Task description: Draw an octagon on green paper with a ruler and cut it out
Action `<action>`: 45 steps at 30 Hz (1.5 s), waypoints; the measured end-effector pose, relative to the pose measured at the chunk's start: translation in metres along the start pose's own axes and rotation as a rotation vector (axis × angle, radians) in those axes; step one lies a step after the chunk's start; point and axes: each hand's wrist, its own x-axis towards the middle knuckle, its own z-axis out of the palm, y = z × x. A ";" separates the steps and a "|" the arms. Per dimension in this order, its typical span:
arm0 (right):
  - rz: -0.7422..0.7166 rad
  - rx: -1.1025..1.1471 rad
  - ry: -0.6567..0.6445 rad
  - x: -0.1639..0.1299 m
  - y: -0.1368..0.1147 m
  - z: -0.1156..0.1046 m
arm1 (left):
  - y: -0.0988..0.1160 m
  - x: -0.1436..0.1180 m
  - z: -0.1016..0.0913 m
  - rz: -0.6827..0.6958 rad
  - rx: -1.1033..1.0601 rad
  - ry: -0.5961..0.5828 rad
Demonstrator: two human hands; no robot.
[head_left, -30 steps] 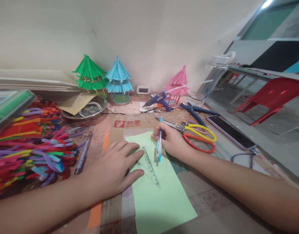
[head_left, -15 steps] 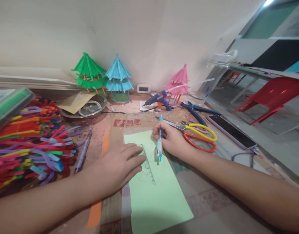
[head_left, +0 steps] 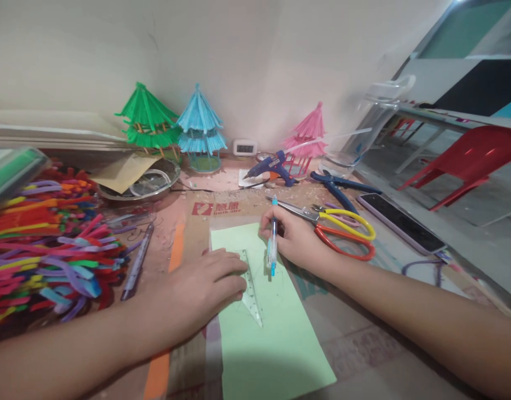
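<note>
Pressing flat with the left hand (head_left: 199, 291) on a clear set square (head_left: 250, 289), fingers spread over its left part to be keeping it from sliding on the light green paper (head_left: 264, 328) – not curled around anything, just bearing down

Pinching a blue pen (head_left: 272, 239) in the right hand (head_left: 295, 241), fingers clenched around the barrel, tip pointing down at the paper just beside the set square's right edge, apparently for running a line along that edge

Lying near the middle of the table (head_left: 364, 344), on a strip of brown cardboard (head_left: 222, 210) serving as an underlay – the green sheet, with the set square on its far half

Sitting just right of the pen hand: scissors (head_left: 342, 233) with yellow and red handles, blades pointing far-left; farther right a phone (head_left: 405, 222) lying face up

Piling up at the left: a heap of coloured pipe cleaners (head_left: 47, 244). Standing along the far wall: green (head_left: 149, 119), blue (head_left: 200, 125) and pink (head_left: 307, 136) paper pagodas, with a blue glue gun (head_left: 272, 166) resting in front of the pink one
</note>
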 end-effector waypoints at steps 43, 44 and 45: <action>-0.004 -0.059 -0.032 -0.002 -0.002 -0.007 | -0.003 -0.007 0.004 -0.001 0.074 -0.038; 0.000 -0.063 -0.034 -0.002 -0.002 -0.007 | -0.003 -0.007 0.005 -0.002 0.079 -0.045; 0.001 -0.065 -0.034 -0.002 -0.002 -0.008 | -0.003 -0.007 0.005 -0.001 0.081 -0.050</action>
